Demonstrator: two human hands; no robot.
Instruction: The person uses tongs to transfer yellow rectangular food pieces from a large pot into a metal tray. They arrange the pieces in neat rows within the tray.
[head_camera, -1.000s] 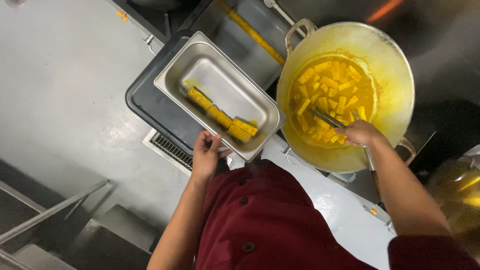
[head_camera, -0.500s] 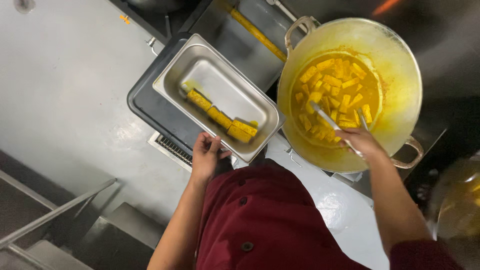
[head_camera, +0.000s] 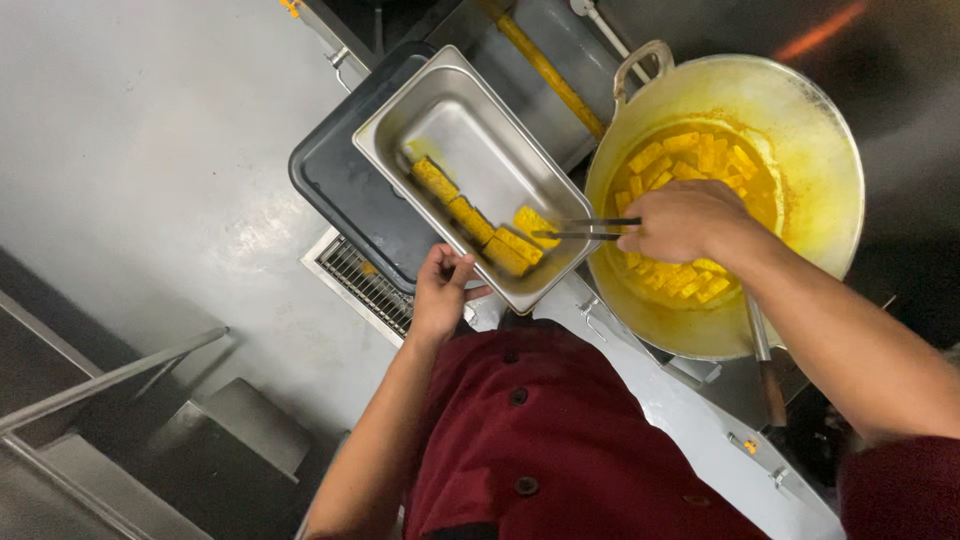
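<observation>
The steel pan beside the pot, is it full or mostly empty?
Mostly empty. The steel pan holds one row of yellow pieces along its near side; the rest of its bottom is bare metal.

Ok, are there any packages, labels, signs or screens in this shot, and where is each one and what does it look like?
None in view: no package, label, sign or screen.
What is there instead is bare cookware: a rectangular steel pan steadied by the left hand, sitting on a dark tray.
A round yellow-stained pot of yellow pieces stands right of it.
The right hand holds tongs over the pan.
</observation>
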